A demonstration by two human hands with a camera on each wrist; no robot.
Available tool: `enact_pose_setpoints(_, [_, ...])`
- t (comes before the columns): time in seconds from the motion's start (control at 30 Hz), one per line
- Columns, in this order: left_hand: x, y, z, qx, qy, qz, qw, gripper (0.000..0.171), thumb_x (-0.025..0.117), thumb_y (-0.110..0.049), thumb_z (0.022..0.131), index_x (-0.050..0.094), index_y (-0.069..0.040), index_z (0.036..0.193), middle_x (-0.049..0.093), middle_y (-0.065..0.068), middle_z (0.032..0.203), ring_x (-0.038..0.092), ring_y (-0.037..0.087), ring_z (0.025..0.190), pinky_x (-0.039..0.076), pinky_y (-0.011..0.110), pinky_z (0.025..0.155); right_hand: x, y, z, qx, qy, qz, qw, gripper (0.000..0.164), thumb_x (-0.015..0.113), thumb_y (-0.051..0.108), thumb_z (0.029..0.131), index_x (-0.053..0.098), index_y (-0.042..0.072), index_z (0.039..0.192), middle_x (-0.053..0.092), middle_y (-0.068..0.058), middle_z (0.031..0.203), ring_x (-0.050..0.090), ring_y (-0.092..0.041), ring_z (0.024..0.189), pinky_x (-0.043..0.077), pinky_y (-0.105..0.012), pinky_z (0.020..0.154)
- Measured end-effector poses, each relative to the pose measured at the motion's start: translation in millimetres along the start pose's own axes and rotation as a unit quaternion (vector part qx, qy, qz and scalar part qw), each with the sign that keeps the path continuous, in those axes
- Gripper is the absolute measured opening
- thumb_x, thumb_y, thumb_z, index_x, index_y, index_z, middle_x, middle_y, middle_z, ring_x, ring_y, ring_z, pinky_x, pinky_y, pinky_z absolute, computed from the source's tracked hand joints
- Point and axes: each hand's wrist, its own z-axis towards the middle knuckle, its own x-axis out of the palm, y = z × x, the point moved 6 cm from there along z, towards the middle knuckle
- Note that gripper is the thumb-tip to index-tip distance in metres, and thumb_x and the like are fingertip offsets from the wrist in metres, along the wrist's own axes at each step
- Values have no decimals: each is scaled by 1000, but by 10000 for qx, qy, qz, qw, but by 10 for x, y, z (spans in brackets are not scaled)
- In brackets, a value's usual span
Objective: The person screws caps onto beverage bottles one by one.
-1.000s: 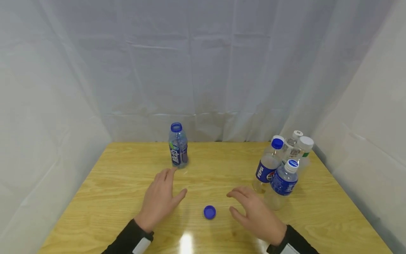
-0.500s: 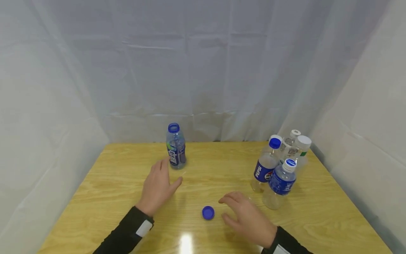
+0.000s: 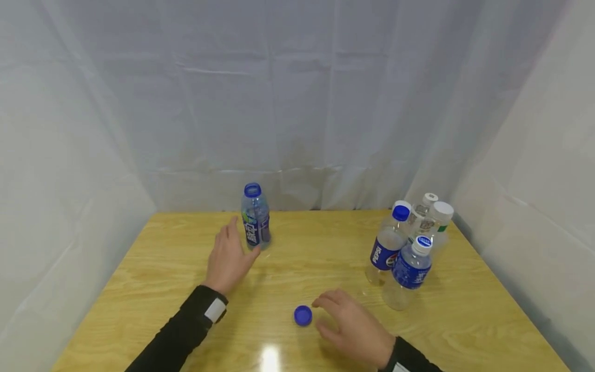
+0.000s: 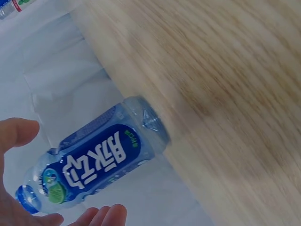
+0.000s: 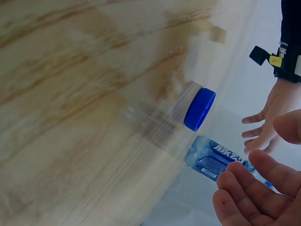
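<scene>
An uncapped clear plastic bottle (image 3: 256, 219) with a blue label and a blue ring at its neck stands upright toward the back of the table. My left hand (image 3: 229, 261) is spread beside it, thumb and fingers apart on either side. In the left wrist view the bottle (image 4: 101, 155) lies between thumb and fingers, and contact cannot be made out. A blue bottle cap (image 3: 303, 315) lies on the table nearer me. Just right of the cap hovers my right hand (image 3: 352, 326), fingers loosely bent and holding nothing. The right wrist view shows the cap (image 5: 200, 109) apart from the fingertips.
Several capped bottles stand grouped at the right, among them a Pepsi bottle (image 3: 388, 245) and a blue-labelled bottle with a white cap (image 3: 411, 271). The wooden table (image 3: 153, 268) ends at a pale sheet (image 3: 297, 103) behind, and similar sheets hang at both sides.
My left hand has moved forward to the bottle's side. My right hand has moved left and toward me, closer to the cap. The view has shifted slightly; bottles and cap stay put.
</scene>
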Motion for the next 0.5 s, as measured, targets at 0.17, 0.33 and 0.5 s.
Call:
enact_pose_setpoints(0.17, [70, 54, 125, -228, 38, -232, 9995, 102, 75, -41, 87, 14, 1, 158, 38, 34, 147, 42, 48, 134, 43, 63, 106, 34, -2, 1, -41, -21, -18, 10000, 33, 68, 27, 95, 65, 15, 126, 64, 1, 125, 60, -15, 114, 57, -37, 95])
enact_pose_setpoints(0.33, [169, 98, 207, -470, 117, -481, 9977, 105, 75, -42, 87, 11, 0, 158, 34, 35, 151, 40, 49, 137, 39, 62, 111, 66, -24, 19, 101, 243, 195, 9995, 33, 67, 28, 96, 65, 16, 127, 62, 2, 126, 59, -14, 115, 56, -37, 95])
enact_pose_setpoints(0.5, [255, 153, 265, -713, 187, -758, 9944, 107, 76, -43, 86, 9, -3, 160, 31, 33, 153, 39, 47, 138, 37, 61, 113, 74, -12, 29, 15, 138, 110, 9998, 35, 69, 27, 95, 65, 15, 127, 62, 2, 126, 59, -15, 115, 56, -37, 96])
